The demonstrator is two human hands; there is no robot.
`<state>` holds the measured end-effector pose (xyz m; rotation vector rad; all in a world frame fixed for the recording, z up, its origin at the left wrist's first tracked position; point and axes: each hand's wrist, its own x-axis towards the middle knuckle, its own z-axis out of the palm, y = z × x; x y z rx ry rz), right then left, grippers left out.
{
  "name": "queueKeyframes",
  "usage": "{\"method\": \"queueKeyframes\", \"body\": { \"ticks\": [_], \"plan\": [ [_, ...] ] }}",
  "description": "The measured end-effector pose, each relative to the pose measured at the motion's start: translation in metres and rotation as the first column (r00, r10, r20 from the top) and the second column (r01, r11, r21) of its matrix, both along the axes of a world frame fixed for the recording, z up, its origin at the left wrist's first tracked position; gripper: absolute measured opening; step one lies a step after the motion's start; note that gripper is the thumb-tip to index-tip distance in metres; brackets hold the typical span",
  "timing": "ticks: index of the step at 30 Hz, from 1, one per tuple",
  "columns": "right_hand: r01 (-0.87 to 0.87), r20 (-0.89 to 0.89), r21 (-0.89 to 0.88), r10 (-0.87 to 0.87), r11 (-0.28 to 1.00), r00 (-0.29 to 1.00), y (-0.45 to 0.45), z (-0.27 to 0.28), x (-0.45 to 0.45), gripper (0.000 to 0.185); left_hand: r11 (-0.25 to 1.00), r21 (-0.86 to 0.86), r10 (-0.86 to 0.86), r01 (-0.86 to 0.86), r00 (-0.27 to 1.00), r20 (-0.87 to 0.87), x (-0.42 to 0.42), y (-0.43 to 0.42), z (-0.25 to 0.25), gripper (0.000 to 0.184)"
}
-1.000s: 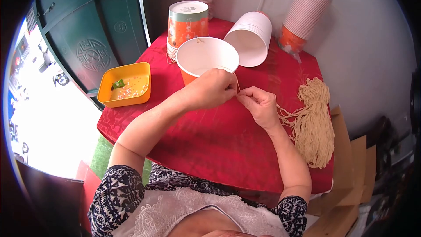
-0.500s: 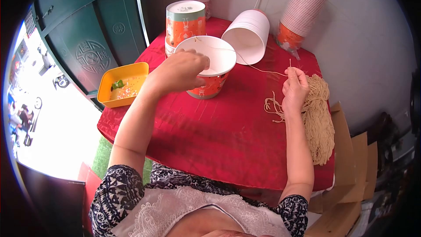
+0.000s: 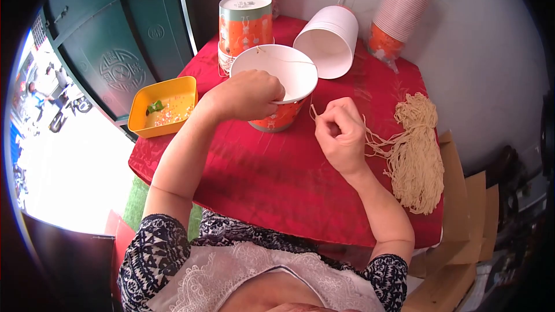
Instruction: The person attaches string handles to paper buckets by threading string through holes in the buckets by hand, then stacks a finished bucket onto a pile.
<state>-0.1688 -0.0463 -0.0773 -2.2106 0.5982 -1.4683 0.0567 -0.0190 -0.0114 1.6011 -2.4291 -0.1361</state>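
Observation:
An orange paper bucket with a white inside [image 3: 300,75] stands upright near the middle of the red table. My left hand [image 3: 248,95] is closed over its front rim, fingertips partly inside and hidden. A thin string [image 3: 289,60] runs from the bucket's far rim across its opening towards the right side. My right hand [image 3: 342,133] pinches the string, whose short end sticks up at the fingertips, just right of the bucket. Beyond my right hand lies a tied bundle of beige strings [image 3: 419,153], with loose strands reaching towards the hand.
On the left sits a yellow tray [image 3: 165,107] with small beads and a green item. Behind the bucket are an upside-down orange bucket stack [image 3: 245,26] and a tipped white bucket stack [image 3: 329,43]. A wrapped stack [image 3: 404,6] leans at the wall.
My right hand first drew the string out to the right, then came back near the bucket. My left hand moved left from the string to the bucket's front rim.

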Motion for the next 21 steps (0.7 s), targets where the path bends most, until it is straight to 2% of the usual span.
{"method": "queueKeyframes", "body": {
  "ticks": [7,21],
  "plan": [
    [-0.05,0.01,0.107,0.049,0.993,0.999,-0.001,-0.012,0.006,0.017,1.0,-0.014,0.0,0.0,1.0,0.003,-0.006,0.003,0.0,0.011],
    [-0.037,-0.013,0.139,0.04,0.99,0.999,0.0,-0.013,0.006,0.016,0.998,-0.062,-0.003,0.007,0.998,0.066,-0.014,0.008,-0.005,0.01]
  ]
}}
